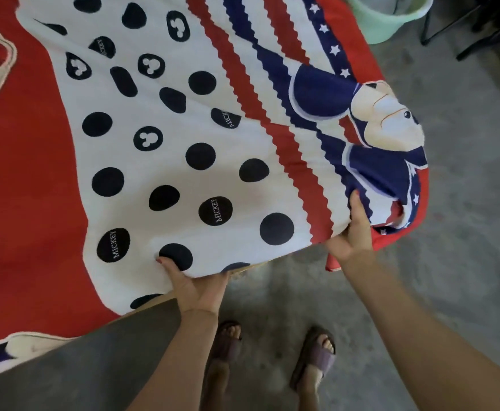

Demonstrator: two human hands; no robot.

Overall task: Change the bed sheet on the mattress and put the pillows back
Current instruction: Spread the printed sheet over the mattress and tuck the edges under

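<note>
A bed sheet [183, 137], red with a white panel of dark dots and red, white and blue stripes, lies spread over the mattress and fills most of the view. My left hand [196, 287] grips its near edge, thumb on top of the white part. My right hand [354, 232] holds the bunched corner at the right, where the cloth is lifted and folded over. A thin tan strip of mattress edge [242, 269] shows under the sheet between my hands. No pillows are in view.
Grey concrete floor [456, 203] lies to the right and below. A pale green plastic tub [388, 16] stands at the top right, with dark metal legs [474, 34] beside it. My feet in sandals [314, 355] stand close to the bed edge.
</note>
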